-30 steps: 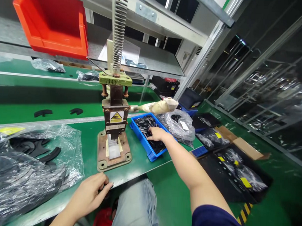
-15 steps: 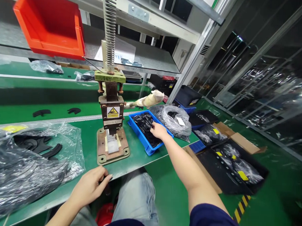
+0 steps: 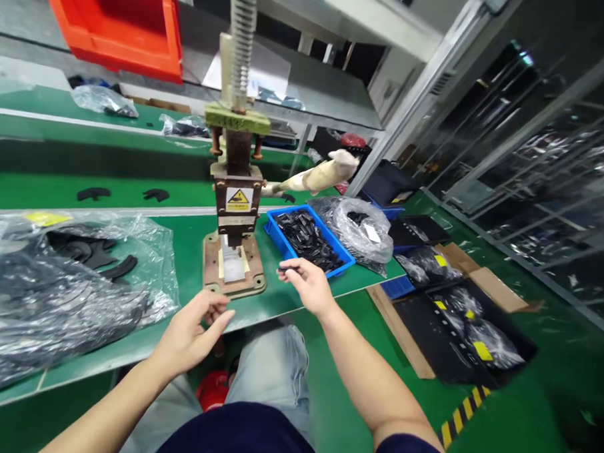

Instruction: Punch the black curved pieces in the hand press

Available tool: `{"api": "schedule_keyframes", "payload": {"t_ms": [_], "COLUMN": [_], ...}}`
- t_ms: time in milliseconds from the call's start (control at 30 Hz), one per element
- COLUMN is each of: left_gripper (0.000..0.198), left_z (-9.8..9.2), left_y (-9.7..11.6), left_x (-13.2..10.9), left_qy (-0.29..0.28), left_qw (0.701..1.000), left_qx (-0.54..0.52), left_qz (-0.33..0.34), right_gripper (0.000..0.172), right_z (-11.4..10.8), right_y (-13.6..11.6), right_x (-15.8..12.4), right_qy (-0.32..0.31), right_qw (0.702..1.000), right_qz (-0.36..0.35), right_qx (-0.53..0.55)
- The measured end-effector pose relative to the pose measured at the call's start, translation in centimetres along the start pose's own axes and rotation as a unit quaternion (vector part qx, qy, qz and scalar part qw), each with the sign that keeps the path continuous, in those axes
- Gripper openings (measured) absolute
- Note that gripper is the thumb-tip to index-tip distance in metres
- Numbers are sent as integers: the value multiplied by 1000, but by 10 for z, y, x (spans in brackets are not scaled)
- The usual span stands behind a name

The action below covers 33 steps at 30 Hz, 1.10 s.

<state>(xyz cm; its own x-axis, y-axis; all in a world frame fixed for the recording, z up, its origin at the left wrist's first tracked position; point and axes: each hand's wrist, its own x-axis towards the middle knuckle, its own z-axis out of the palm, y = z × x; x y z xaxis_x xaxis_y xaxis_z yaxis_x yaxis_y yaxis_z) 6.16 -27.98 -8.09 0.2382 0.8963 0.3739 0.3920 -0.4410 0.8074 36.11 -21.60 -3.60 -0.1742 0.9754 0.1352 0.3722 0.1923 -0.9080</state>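
My right hand [image 3: 309, 283] pinches a small black part [image 3: 283, 270] between thumb and fingers, just in front of a blue tray [image 3: 339, 271]. Many similar black pieces [image 3: 309, 239] fill that tray. At the bench's front edge is my left hand [image 3: 197, 329], holding nothing, its thumb apart from the curled fingers. Between and beyond both hands stands a hand press [image 3: 235, 203] with a warning label, a tall spring and a wrapped lever [image 3: 319, 177]. A pale block [image 3: 234, 269] lies on its base plate under the ram.
Left on the green bench lies a clear plastic bag [image 3: 78, 310] of black curved parts. Behind the tray is another plastic bag [image 3: 359, 229]. An orange bin [image 3: 114, 58] sits on the shelf above. Boxes with bagged parts [image 3: 478, 328] stand on the floor at right.
My right hand has come out of the blue tray with a small black part and moved left towards the press. My left hand's fingers have lifted and spread slightly; the camera view has shifted.
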Motion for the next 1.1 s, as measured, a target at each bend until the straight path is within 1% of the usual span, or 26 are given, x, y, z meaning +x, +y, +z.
{"api": "schedule_keyframes", "payload": {"t_ms": [67, 133, 200, 300, 400, 500, 733, 833, 900, 967, 1000, 1067, 1100], "left_gripper": [31, 37, 35, 27, 21, 19, 18, 18, 18, 19, 19, 23, 25], "left_z": [-3, -6, -8, -11, -12, -13, -14, -14, -13, -10, -8, -4, -2], "left_y": [11, 17, 18, 17, 17, 19, 22, 23, 24, 25, 25, 26, 25], "left_x": [7, 11, 10, 3, -4, -8, -10, -11, -12, -13, -14, -14, -14], "left_qy": [10, -1, -16, -24, -9, 0, -15, -28, -31, -36, -40, -50, -56], "left_qw": [999, 998, 997, 996, 997, 998, 998, 997, 998, 998, 996, 984, 971], "left_qx": [1, 4, 5, 1, -3, -8, -16, -25, -36, -57, -77, -140, -180], "left_qz": [35, 63, 76, 80, 77, 69, 63, 62, 50, 14, -17, -101, -144], "right_gripper": [46, 47, 47, 51, 56, 56, 53, 53, 53, 52, 52, 52, 52], "right_z": [32, 57, 75, 89, 93, 96, 98, 97, 95, 94, 94, 93, 93], "right_y": [-5, -10, -14, -16, -16, -15, -13, -14, -16, -17, -17, -17, -17], "right_x": [-18, -31, -39, -43, -44, -44, -46, -47, -48, -49, -49, -50, -50], "right_qy": [-46, -96, -137, -153, -154, -158, -166, -166, -161, -156, -153, -151, -153], "right_qw": [998, 988, 972, 963, 962, 960, 957, 959, 963, 967, 969, 975, 977], "right_qz": [12, 39, 63, 68, 66, 69, 62, 63, 62, 53, 47, 31, 21], "right_qx": [47, 115, 179, 210, 217, 219, 231, 222, 209, 194, 186, 160, 145]}}
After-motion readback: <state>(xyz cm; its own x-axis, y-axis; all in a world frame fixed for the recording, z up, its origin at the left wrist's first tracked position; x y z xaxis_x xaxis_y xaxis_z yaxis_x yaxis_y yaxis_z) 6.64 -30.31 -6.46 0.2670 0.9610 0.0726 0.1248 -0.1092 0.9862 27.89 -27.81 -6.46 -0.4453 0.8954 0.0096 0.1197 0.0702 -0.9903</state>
